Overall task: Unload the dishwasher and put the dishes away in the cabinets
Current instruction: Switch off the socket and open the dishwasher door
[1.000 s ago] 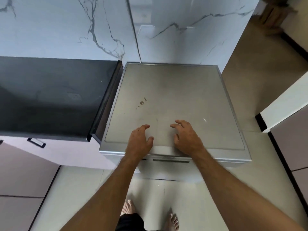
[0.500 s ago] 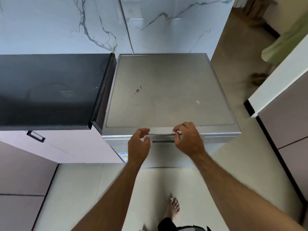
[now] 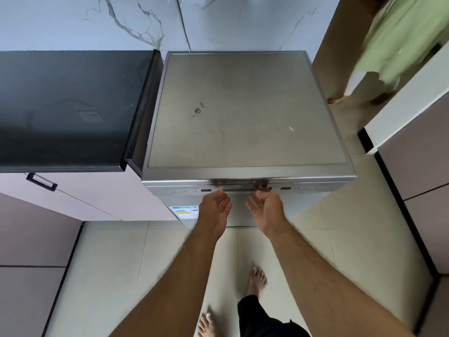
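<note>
- Dishwasher (image 3: 245, 113): freestanding, silver, standing just right of dark counter (image 3: 68, 105), back against marble wall (image 3: 97, 20).
- Door (image 3: 243, 210) shut, or barely cracked; no gap visible from above. No racks, no dishes in sight.
- Task judged at very start: nothing unloaded, nothing put away. Everything left to do: open door, pull racks, lift dishes, carry to cabinets.
- Handle recess (image 3: 239, 185) at top of door, in middle of control strip (image 3: 189, 190); blurred, detail unclear.
- Left hand (image 3: 215, 210): palm turned up, fingers loosely curled and apart, tips just under handle recess. Empty. Contact with door edge uncertain: near, maybe brushing, not gripping.
- Right hand (image 3: 267, 210): likewise palm up, fingers spread and half curled, tips just below recess. Empty. Touch with handle cannot be told; motion blur at that spot.
- Both hands close together, side by side, centred on door front.
- Judged step: hooking fingers under handle to pull door down.
- Energy label (image 3: 185, 211) on door front, lower left.
- Pale cabinet (image 3: 80, 198) under counter, black handle (image 3: 41, 182); possible home for dishes, not certain.
- Bare feet (image 3: 256, 280) on tiled floor (image 3: 121, 276), close to door front; room needed to step back as door drops.
- Second person in green top (image 3: 398, 37) at upper right, well apart from dishwasher.
</note>
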The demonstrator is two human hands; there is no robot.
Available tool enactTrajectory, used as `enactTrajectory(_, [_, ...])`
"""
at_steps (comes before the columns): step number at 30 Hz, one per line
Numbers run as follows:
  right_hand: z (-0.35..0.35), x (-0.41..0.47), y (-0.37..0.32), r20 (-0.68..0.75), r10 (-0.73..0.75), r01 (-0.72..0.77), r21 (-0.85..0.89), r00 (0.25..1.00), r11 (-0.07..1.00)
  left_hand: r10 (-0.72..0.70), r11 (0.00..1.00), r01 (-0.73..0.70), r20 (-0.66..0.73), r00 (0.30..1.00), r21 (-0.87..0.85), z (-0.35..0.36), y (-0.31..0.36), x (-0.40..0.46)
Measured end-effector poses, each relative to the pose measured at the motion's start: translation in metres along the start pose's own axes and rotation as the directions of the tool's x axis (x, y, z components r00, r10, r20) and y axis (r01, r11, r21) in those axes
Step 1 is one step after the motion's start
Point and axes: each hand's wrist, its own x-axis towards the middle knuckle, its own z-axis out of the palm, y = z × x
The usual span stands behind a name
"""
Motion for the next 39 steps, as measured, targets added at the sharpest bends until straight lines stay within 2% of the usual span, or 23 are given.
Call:
enactTrajectory(4, [0.012, 0.012, -0.005, 0.018, 0.067, -0.07, 0.177, 0.998, 0.982, 0.006, 0.997, -0.003, 0.036, 0.999, -0.074, 0.019, -0.008, 0.019])
enactTrajectory(8, [0.014, 0.017, -0.003, 0.015, 0.073, -0.073, 0.344, 0.997, 0.936, 0.03, 0.978, -0.022, 0.035, 0.999, -0.205, 0.028, -0.014, 0.033])
enactTrajectory(12, [0.011, 0.018, -0.002, 0.042, 0.064, -0.075, 0.401, 0.997, 0.913, 0.071, 0.96, -0.06, 0.03, 0.997, -0.275, 0.03, -0.023, 0.041])
enactTrajectory(24, [0.008, 0.023, -0.003, 0.037, 0.066, -0.074, 0.318, 0.997, 0.945, 0.141, 0.966, -0.13, 0.033, 0.989, -0.225, 0.029, -0.034, 0.05])
enactTrajectory(34, [0.003, 0.028, 0.003, 0.033, 0.069, -0.076, 0.281, 0.997, 0.957, 0.139, 0.973, -0.132, 0.024, 0.99, -0.187, 0.023, -0.04, 0.056])
enactTrajectory(39, [-0.028, 0.01, 0.02, 0.022, 0.051, -0.052, 0.053, 0.998, 0.997, 0.057, 0.998, -0.061, -0.191, 0.98, -0.015, 0.016, -0.06, 0.039])
